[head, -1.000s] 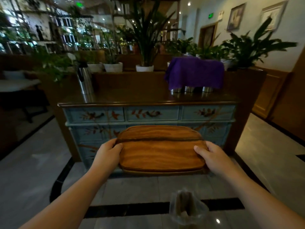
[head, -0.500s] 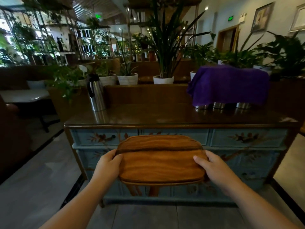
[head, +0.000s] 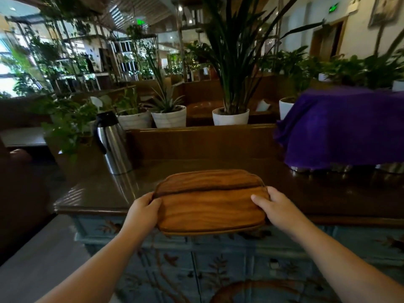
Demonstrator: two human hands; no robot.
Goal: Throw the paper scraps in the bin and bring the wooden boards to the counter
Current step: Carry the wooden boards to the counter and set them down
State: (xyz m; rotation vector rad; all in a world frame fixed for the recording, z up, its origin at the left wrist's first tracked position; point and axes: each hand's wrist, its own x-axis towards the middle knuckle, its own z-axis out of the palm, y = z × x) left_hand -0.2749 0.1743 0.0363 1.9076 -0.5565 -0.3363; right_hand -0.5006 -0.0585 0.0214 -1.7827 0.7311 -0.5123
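A stack of rounded wooden boards (head: 209,204) is held level between my hands, the upper one offset a little toward me. My left hand (head: 143,209) grips the stack's left end and my right hand (head: 276,206) grips its right end, thumbs on top. The boards hover over the front edge of the dark glossy counter (head: 218,173), the top of a pale blue painted cabinet (head: 240,259). Whether the stack touches the counter I cannot tell. No paper scraps or bin are in view.
A steel thermos jug (head: 111,145) stands on the counter at the left. At the right a purple cloth (head: 341,127) covers several metal pots. Potted plants in white pots (head: 230,115) line a wooden ledge behind. Grey floor (head: 43,259) lies to the left.
I have come right up to the cabinet and raised the boards from drawer height to above the counter's front edge. Both hands keep the same grip.
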